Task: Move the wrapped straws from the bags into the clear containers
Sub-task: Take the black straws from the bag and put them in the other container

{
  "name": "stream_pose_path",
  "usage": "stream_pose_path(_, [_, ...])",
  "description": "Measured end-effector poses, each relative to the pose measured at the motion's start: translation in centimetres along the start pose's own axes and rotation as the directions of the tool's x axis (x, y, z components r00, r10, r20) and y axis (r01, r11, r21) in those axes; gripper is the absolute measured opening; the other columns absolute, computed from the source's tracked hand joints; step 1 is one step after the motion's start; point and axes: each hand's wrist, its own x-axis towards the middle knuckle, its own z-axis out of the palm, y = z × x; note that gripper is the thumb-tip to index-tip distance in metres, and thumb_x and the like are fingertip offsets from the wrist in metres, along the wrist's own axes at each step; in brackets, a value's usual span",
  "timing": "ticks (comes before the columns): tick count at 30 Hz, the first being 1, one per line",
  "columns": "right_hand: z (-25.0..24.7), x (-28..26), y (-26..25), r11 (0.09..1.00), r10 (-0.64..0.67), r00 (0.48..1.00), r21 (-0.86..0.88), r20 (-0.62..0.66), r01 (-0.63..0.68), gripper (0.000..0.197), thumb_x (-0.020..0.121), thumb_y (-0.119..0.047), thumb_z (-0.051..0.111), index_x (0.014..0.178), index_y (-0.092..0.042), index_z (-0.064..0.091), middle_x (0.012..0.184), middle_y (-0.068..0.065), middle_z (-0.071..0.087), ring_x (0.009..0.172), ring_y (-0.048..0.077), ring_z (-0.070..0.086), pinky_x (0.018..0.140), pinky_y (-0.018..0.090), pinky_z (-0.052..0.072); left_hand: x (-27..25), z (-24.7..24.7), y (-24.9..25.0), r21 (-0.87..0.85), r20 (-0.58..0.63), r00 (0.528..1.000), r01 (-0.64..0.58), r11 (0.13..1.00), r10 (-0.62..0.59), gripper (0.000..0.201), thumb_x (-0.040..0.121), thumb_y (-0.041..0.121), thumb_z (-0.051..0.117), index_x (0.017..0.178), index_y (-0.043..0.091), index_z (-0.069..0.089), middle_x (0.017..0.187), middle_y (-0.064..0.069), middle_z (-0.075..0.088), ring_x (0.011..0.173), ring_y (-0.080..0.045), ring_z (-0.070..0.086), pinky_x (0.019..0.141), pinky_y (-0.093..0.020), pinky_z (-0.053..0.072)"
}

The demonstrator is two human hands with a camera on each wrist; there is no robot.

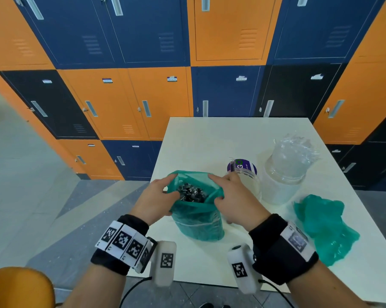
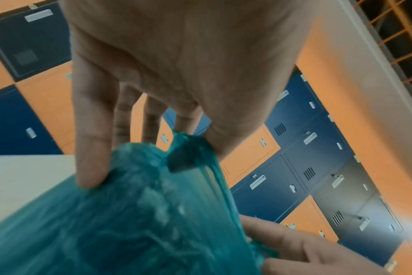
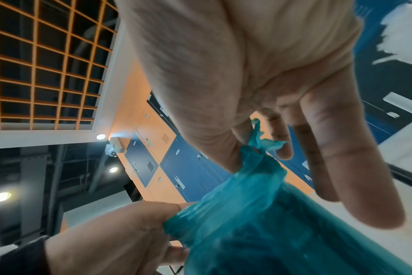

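Head view: left hand [image 1: 153, 200] and right hand [image 1: 234, 200] each pinch an opposite rim of the green bag [image 1: 198, 221], holding its mouth apart; wrapped straws [image 1: 191, 193] sit inside, between the fingers, beside the clear container [image 1: 249, 181].

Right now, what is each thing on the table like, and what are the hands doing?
Green bag: standing upright, mouth pulled open.
Wrapped straws: in the green bag, ends showing at its mouth.
Left hand: pinches the bag's left rim.
Right hand: pinches the bag's right rim.
Empty green bag: crumpled flat on the table.
Clear container: upright, filled with clear-wrapped straws sticking out.
Purple-labelled container: behind the right hand, contents unclear.
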Motion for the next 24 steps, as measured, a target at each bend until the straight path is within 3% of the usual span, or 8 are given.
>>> stream_pose_path(5, [1.6,1.4,0.4,0.979,0.041,0.998,0.195,0.054,-0.051,0.051,0.098,-0.009,0.034,0.146,-0.024,0.039,0.118,0.005,0.045,0.086,0.030,0.063,0.079,0.046,0.057,0.7,0.8,-0.4,-0.253,0.005,0.997,0.075,0.965,-0.076,0.051,0.094,0.002,0.043,0.140,0.023,0.050,0.135,-0.009,0.054,0.109,-0.025,0.061,0.083,-0.038,0.059])
stream_pose_path(7, [1.7,2.0,0.2,0.942,0.055,0.998,0.331,0.015,-0.056,0.049,0.096,-0.005,0.032,0.141,-0.019,0.049,0.125,0.011,0.057,0.090,0.034,0.065,0.081,0.050,0.056,0.8,0.6,-0.2,-0.331,-0.020,0.997,0.057,0.942,-0.068,0.050,0.094,-0.001,0.040,0.138,0.018,0.053,0.135,-0.008,0.053,0.110,-0.025,0.061,0.078,-0.034,0.059])
stream_pose_path(11, [1.9,2.7,-0.1,0.875,0.112,0.993,0.476,-0.022,-0.088,0.046,0.097,-0.003,0.031,0.132,-0.013,0.058,0.126,0.006,0.059,0.106,0.028,0.061,0.092,0.047,0.053,1.0,0.2,-0.1,-0.380,-0.041,0.997,0.046,0.924,-0.066,0.050,0.093,-0.004,0.037,0.135,0.015,0.056,0.132,-0.010,0.054,0.108,-0.026,0.060,0.070,-0.026,0.060])
stream_pose_path(14, [2.2,2.5,-0.2,0.814,0.177,0.983,0.553,0.056,-0.179,0.040,0.093,-0.012,0.037,0.120,-0.011,0.067,0.098,0.010,0.058,0.076,0.028,0.055,0.064,0.036,0.053,0.9,0.6,-0.4,-0.394,0.016,0.996,0.084,0.915,-0.085,0.051,0.091,-0.009,0.033,0.129,0.010,0.061,0.118,-0.015,0.063,0.091,-0.020,0.062,0.059,-0.021,0.058])
stream_pose_path(16, [2.2,2.3,0.0,0.763,0.205,0.975,0.610,0.089,-0.216,0.038,0.086,-0.025,0.049,0.108,0.000,0.068,0.085,0.013,0.051,0.070,0.029,0.049,0.059,0.035,0.046,0.8,0.7,-0.6,-0.393,0.042,0.997,0.081,0.916,-0.070,0.051,0.090,-0.011,0.032,0.125,0.009,0.064,0.106,-0.014,0.068,0.084,-0.015,0.064,0.056,-0.019,0.055])
stream_pose_path(19, [2.2,2.1,0.0,0.718,0.174,0.980,0.668,0.098,-0.195,0.012,0.088,-0.023,0.065,0.093,-0.019,0.074,0.093,0.009,0.069,0.082,0.023,0.068,0.071,0.037,0.060,0.9,0.7,-0.8,-0.414,0.054,0.995,0.098,0.905,-0.083,0.050,0.090,-0.008,0.036,0.120,0.017,0.067,0.103,-0.011,0.070,0.080,-0.010,0.066,0.057,-0.019,0.055])
stream_pose_path(21, [2.2,2.3,0.1,0.689,0.148,0.984,0.703,0.098,-0.174,0.025,0.091,-0.007,0.057,0.095,-0.027,0.071,0.097,0.008,0.069,0.083,0.020,0.067,0.081,0.040,0.059,1.2,0.5,-0.8,-0.395,0.070,0.992,0.122,0.910,-0.102,0.051,0.091,-0.004,0.037,0.121,0.025,0.065,0.107,-0.007,0.069,0.085,-0.012,0.064,0.060,-0.020,0.056])
stream_pose_path(24, [2.0,2.9,0.2,0.663,0.143,0.984,0.727,0.109,-0.177,0.045,0.092,0.002,0.037,0.112,-0.022,0.070,0.106,0.007,0.067,0.083,0.017,0.065,0.085,0.042,0.058,1.4,0.2,-0.7,-0.374,0.090,0.989,0.143,0.916,-0.118,0.053,0.093,-0.002,0.035,0.126,0.030,0.060,0.107,-0.004,0.066,0.082,-0.013,0.062,0.059,-0.021,0.056])
